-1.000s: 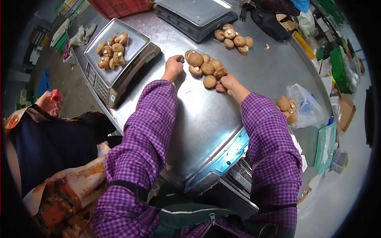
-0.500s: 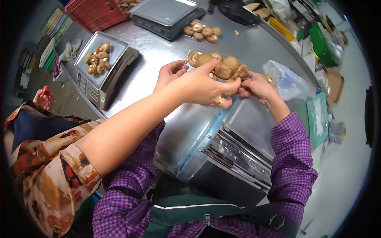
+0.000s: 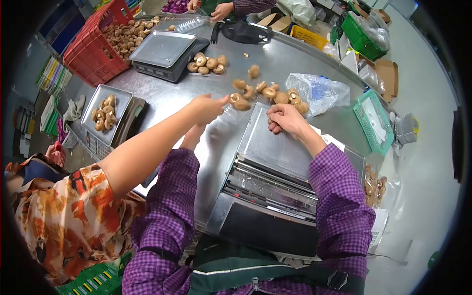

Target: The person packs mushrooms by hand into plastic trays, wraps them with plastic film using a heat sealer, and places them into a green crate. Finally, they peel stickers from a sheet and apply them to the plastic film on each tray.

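Note:
My left hand (image 3: 194, 132) is mostly hidden behind a co-worker's forearm (image 3: 147, 142), and its fingers do not show. My right hand (image 3: 287, 119) rests with curled fingers at the flat plate (image 3: 265, 130) of a film-wrapping machine (image 3: 265, 226); whatever it may hold is hidden. Just beyond it lies a cluster of brown mushrooms (image 3: 281, 97). Several other mushrooms (image 3: 240, 101), some blurred, are scattered to its left, close to the co-worker's hand (image 3: 209, 107). A crumpled clear plastic bag (image 3: 319, 96) lies right of the cluster.
To the left, a scale (image 3: 93, 123) carries mushrooms. Another scale (image 3: 162, 49) stands behind it, beside a red crate (image 3: 88, 61) of mushrooms and a mushroom pile (image 3: 207, 64). A teal basket (image 3: 371, 123) stands right. Another person's hands (image 3: 221, 11) are at the far edge.
The mushrooms that were grouped between the hands are now spread over the table, some blurred. The co-worker's hand has moved left, away from my right hand. The view has shifted.

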The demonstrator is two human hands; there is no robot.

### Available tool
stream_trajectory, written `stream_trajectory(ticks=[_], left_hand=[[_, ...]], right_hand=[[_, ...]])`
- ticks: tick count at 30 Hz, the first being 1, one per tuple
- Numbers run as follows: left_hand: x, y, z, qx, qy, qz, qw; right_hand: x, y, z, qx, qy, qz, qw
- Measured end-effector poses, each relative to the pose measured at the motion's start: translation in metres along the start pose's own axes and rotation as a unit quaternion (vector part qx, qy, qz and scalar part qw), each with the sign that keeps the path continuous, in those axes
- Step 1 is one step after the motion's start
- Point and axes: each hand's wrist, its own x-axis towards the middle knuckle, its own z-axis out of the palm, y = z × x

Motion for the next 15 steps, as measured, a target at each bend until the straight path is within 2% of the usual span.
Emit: stream_trajectory(ticks=[1, 3, 4, 5, 6, 7, 9, 11, 13, 14, 15], left_hand=[[-0.007, -0.019, -0.013, 0.074, 0.06, 0.05, 0.994], [-0.013, -0.019, -0.023, 0.297, 0.077, 0.048, 0.951], [-0.001, -0.008, -0.023, 0.296, 0.071, 0.048, 0.951], [0.018, 0.008, -0.022, 0.638, -0.102, 0.089, 0.758], [0.03, 0.016, -0.023, 0.861, -0.255, 0.118, 0.424], [0.032, 0.013, -0.023, 0.859, -0.259, 0.118, 0.426], [0.039, 0.007, -0.019, 0.819, -0.295, 0.091, 0.483], [0.042, -0.001, -0.019, 0.817, -0.423, 0.257, 0.295], [0.025, -0.007, -0.011, 0.773, -0.253, 0.171, 0.556], [0.022, -0.009, -0.007, 0.741, -0.184, 0.151, 0.628], [0.021, -0.015, -0.006, 0.739, -0.158, 0.124, 0.643]], right_hand=[[-0.002, 0.002, -0.001, 0.015, 0.012, -0.007, 1.0], [-0.015, 0.003, -0.009, 0.004, 0.04, -0.016, 0.999], [-0.019, 0.005, -0.016, -0.01, 0.063, -0.024, 0.998], [-0.02, 0.009, -0.026, -0.01, 0.067, -0.021, 0.998], [-0.021, 0.014, -0.037, 0.002, 0.105, -0.013, 0.994], [-0.022, 0.02, -0.049, 0.016, 0.143, -0.003, 0.99], [-0.024, 0.029, -0.071, 0.023, 0.176, -0.004, 0.984], [-0.025, 0.035, -0.089, 0.031, 0.209, -0.003, 0.977], [-0.018, 0.036, -0.1, 0.041, 0.249, 0.01, 0.968], [-0.015, 0.035, -0.105, 0.037, 0.247, 0.022, 0.968], [-0.011, 0.037, -0.109, 0.038, 0.251, 0.025, 0.967]])
